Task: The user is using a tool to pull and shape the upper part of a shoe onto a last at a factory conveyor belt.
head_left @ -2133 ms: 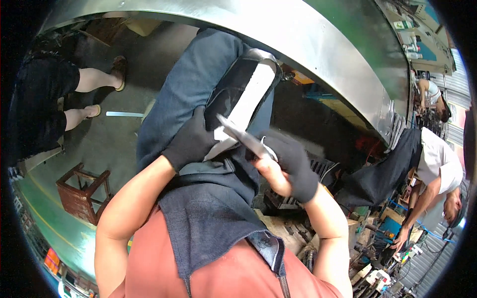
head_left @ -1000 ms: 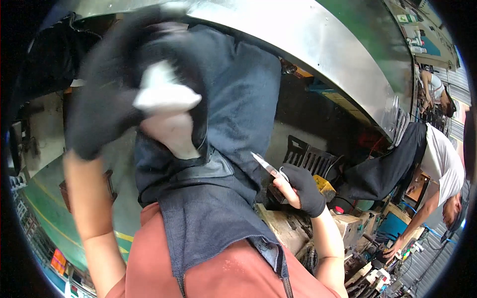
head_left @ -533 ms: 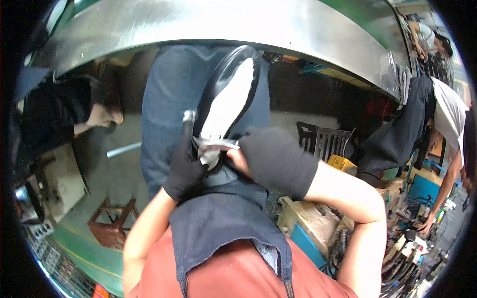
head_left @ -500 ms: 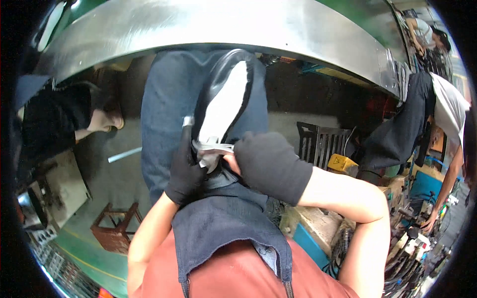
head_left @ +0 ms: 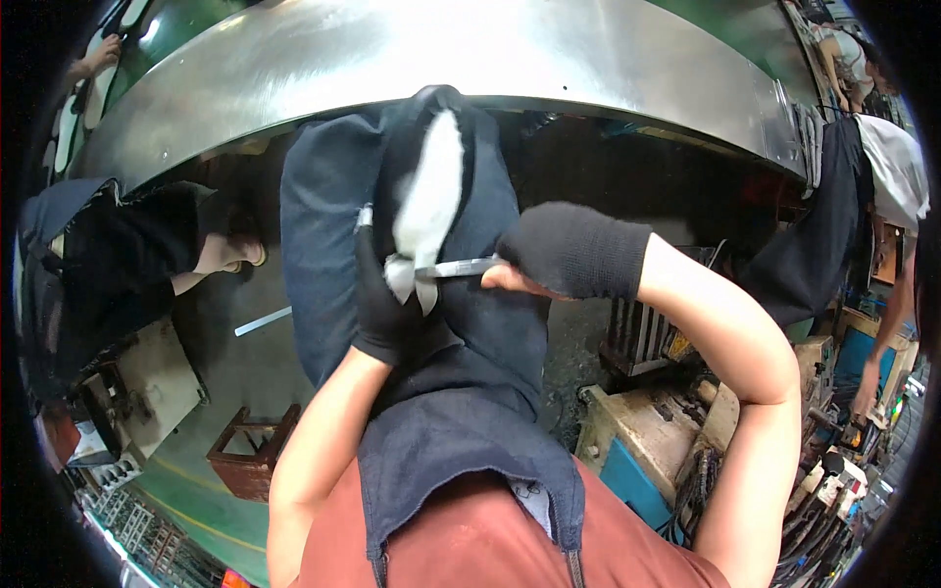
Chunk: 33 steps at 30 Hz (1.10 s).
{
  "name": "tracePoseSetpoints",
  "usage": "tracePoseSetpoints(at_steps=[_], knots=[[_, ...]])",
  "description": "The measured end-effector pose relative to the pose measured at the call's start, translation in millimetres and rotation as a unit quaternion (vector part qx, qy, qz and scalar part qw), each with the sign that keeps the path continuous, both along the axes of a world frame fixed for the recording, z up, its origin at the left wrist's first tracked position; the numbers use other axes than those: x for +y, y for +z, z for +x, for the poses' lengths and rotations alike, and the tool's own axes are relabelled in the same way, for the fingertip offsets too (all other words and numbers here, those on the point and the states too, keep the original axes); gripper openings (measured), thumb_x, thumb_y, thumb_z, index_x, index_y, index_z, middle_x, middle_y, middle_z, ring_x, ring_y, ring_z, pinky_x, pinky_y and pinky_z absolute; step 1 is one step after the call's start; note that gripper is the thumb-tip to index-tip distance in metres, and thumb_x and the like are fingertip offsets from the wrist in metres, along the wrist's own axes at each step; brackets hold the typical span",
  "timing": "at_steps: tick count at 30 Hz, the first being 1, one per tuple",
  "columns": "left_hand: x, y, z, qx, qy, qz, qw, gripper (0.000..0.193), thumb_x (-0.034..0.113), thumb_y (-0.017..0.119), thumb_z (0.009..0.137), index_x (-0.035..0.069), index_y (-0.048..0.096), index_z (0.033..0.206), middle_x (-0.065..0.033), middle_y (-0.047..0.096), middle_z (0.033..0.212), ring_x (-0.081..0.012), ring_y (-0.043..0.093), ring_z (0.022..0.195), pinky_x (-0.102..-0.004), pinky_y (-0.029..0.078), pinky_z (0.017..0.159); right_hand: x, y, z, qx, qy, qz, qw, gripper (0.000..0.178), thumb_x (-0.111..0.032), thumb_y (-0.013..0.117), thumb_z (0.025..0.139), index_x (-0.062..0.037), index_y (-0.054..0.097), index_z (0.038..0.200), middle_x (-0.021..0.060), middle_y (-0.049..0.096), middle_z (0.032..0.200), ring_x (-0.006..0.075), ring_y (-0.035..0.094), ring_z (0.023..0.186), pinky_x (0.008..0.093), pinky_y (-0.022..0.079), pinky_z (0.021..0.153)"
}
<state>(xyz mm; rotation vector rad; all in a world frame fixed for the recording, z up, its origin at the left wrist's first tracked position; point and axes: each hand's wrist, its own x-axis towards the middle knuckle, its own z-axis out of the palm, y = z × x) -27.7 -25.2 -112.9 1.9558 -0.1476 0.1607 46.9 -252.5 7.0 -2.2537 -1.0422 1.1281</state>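
Note:
A black shoe [head_left: 428, 196] with a white bottom facing up lies lengthwise on my lap, its toe near the metal counter. Around its near end is my left hand [head_left: 382, 309], in a black glove with pale wrapping on one fingertip. Loose whitish flaps [head_left: 412, 280] stick out at that near end. In my right hand [head_left: 578, 250], also black-gloved but with bare fingertips, is a slim silver-grey tool [head_left: 461, 267]. Its tip meets the flaps; I cannot make out its exact kind. My left fingers are partly hidden behind the shoe.
A curved metal counter [head_left: 392, 59] runs across the far side. At left are a brown stool [head_left: 253, 451] and a seated person's legs [head_left: 167, 245]. Right of me stand a dark slatted crate [head_left: 637, 338] and a worn machine [head_left: 637, 421]. Another person's arm [head_left: 887, 343] reaches down farther right.
My right hand has moved right and slightly up, drawing the tool outward from the shoe's near end. The shoe has tilted and shifted a little left. A person's hand now shows at the upper left.

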Motion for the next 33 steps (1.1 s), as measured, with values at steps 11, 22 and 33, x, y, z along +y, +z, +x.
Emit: tracePoseSetpoints(at_steps=[11,22,33], knots=[[59,26,35,0.253,-0.222,-0.513,0.79,0.06,0.044,0.036,0.105,-0.002,0.04,0.143,-0.015,0.05,0.14,-0.0223,0.052,0.123,-0.0375,0.041,0.106,29,-37,-36,-0.149,0.002,0.189,0.971,0.038,-0.041,0.059,0.093,-0.0034,0.066,0.092,0.0206,0.066,0.086,0.0352,0.066,0.076,0.0425,0.052,0.069],[11,57,38,0.431,-0.041,-0.412,0.801,0.068,0.055,0.036,0.102,-0.001,0.05,0.136,-0.0128,0.06,0.127,-0.0198,0.059,0.111,-0.0305,0.046,0.098,20,15,-50,-0.115,-0.277,0.12,0.946,0.041,-0.036,0.053,0.097,0.0001,0.064,0.079,0.0234,0.062,0.073,0.0393,0.062,0.071,0.044,0.048,0.065],[2,34,30,0.094,0.015,0.037,0.995,0.068,0.017,0.069,0.087,-0.002,0.037,0.144,-0.0233,0.054,0.135,-0.0313,0.054,0.125,-0.0363,0.042,0.104,-22,42,-6,-0.024,-0.109,-0.111,0.988,0.041,-0.042,0.057,0.095,-0.0038,0.063,0.08,0.0169,0.063,0.077,0.0346,0.063,0.066,0.0416,0.05,0.062]])
